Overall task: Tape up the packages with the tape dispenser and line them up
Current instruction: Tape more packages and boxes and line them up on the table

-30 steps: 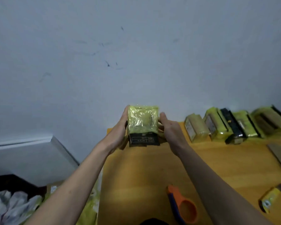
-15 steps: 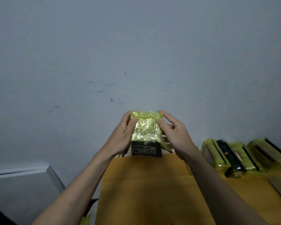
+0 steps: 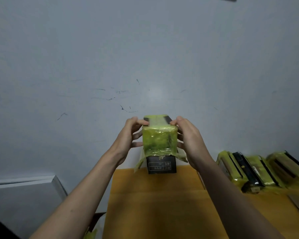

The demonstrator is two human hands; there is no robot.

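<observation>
Above the wooden table [image 3: 162,204], left hand [image 3: 126,138] and right hand [image 3: 190,140] gripping yellow-taped package [image 3: 160,140], taped packages [image 3: 259,169] lined up rightward

1. Package [image 3: 160,142]: held above the far edge of the table [image 3: 159,204], in front of the wall [image 3: 145,57].
2. Left hand [image 3: 126,137]: on the left side of the held package, fingers curled round it.
3. Right hand [image 3: 190,137]: on its right side, thumb on the top edge.
4. Row of packages [image 3: 259,169]: right of the grip and lower, side by side on the table against the wall.
5. Table: below the grip, extending toward the viewer.
</observation>
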